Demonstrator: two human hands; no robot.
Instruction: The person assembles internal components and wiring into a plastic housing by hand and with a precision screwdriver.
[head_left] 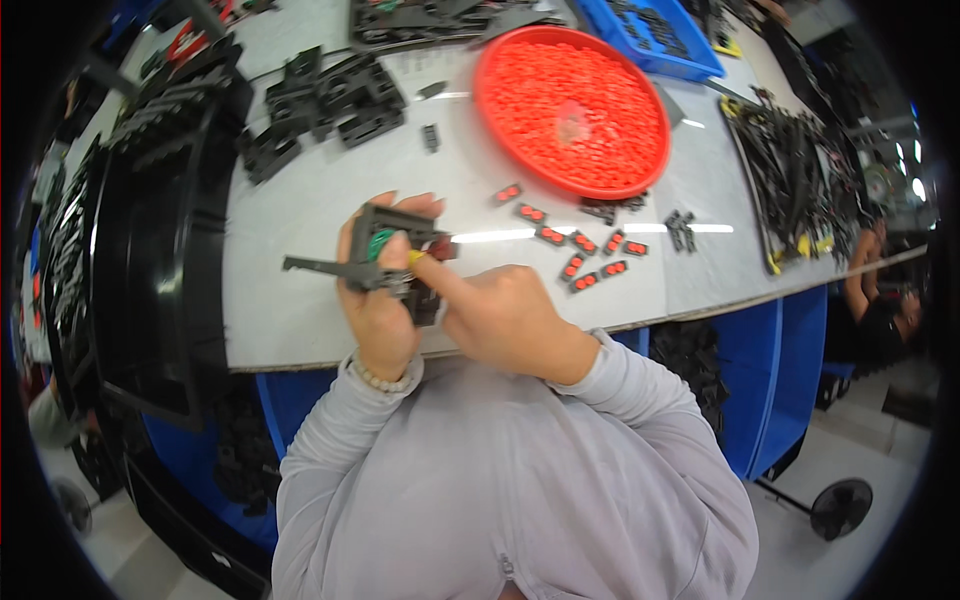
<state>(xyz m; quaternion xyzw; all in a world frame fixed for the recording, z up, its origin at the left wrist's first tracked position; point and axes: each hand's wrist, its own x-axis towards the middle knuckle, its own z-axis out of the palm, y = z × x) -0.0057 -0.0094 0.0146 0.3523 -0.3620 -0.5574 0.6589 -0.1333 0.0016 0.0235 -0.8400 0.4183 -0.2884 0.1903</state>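
My left hand (383, 338) is wrapped round a dark grey plastic housing (398, 222) and holds it up over the near part of the table. Inside the housing shows a green part (379, 243), and a dark lever arm (318, 267) sticks out to the left. My left thumb presses on its middle. My right hand (515, 322) is closed, its index finger reaching into the housing's right side. Something yellow (416, 257) shows at that fingertip; what the fingers grip is hidden. A dark red piece (443, 247) sits at the housing's right edge.
A red round tray (487, 128) full of small orange-red pieces stands ahead. Several small dark blocks with red dots (583, 242) lie right of my hands. Black crates (150, 270) stand left, dark housings (360, 95) behind, a blue bin (700, 66) far right.
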